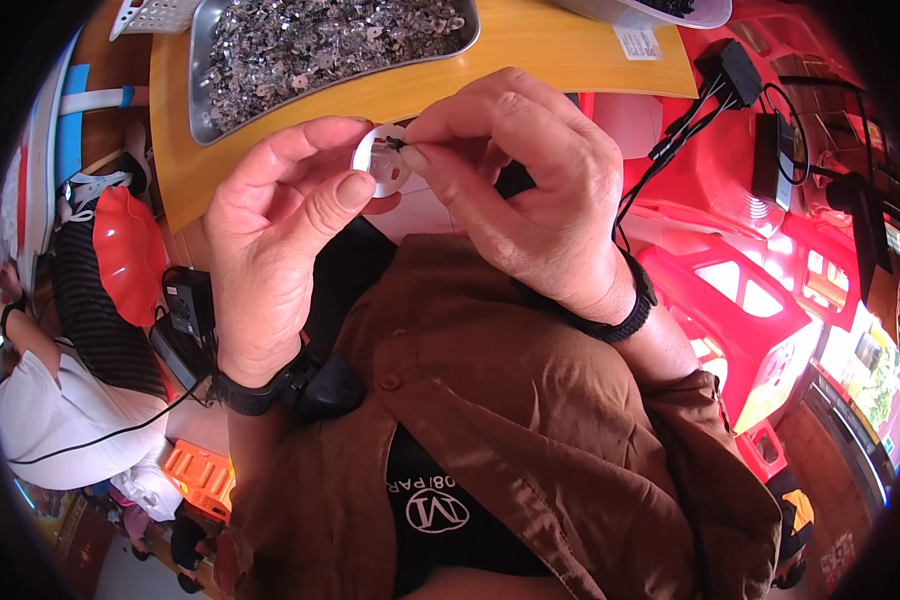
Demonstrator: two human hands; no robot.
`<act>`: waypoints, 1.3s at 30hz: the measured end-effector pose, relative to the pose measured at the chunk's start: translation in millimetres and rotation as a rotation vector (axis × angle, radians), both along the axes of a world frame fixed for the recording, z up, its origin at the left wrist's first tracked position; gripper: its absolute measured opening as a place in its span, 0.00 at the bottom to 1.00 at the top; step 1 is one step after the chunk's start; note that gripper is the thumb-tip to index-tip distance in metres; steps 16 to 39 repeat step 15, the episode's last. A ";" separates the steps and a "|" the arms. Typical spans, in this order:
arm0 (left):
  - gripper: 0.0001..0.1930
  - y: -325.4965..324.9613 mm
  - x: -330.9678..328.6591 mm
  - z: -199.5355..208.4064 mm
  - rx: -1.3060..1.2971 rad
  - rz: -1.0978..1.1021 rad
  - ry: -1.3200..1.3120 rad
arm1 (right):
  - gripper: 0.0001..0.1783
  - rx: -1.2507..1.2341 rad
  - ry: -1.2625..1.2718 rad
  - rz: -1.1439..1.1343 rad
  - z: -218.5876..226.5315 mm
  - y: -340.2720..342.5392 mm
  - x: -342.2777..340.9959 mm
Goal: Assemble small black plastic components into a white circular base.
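Observation:
Between finger and thumb, my left hand (290, 205) holds a small round white plastic part (386, 184) with a raised rim and openings in its face. My right hand (530, 165) pinches a tiny dark piece (397, 143) against the upper right of that part; its exact kind is too small to make out. Both hands are up in front of my chest, close to the table's near edge. Beyond them a metal tray (196, 100) holds a heap of small shiny metal pieces (320, 50).
The tray stands on a yellow-brown table (560, 60). A white basket (155, 15) and a pale bowl (705, 14) of dark bits are at the back. Black cables (670, 135) and red plastic crates (720, 300) lie right. A person in white (80, 420) sits left, near an orange stool (130, 255).

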State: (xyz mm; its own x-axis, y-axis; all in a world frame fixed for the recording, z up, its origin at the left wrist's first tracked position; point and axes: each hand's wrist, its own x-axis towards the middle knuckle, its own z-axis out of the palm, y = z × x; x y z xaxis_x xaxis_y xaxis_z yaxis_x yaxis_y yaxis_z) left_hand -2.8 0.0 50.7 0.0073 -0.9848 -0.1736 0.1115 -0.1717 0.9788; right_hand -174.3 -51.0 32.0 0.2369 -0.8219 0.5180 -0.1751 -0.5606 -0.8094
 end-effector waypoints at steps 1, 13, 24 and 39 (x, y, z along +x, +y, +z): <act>0.16 0.1 -0.2 0.3 0.001 -0.001 0.000 | 0.07 -0.003 0.011 -0.001 0.4 0.3 -0.2; 0.18 -0.9 -0.8 4.3 0.030 -0.048 -0.077 | 0.08 -0.064 0.067 -0.002 -2.0 1.5 -0.9; 0.18 1.0 1.1 1.4 0.017 -0.048 -0.072 | 0.09 -0.041 0.079 0.010 -0.4 2.1 -1.1; 0.18 1.0 1.1 1.4 0.017 -0.048 -0.072 | 0.09 -0.041 0.079 0.010 -0.4 2.1 -1.1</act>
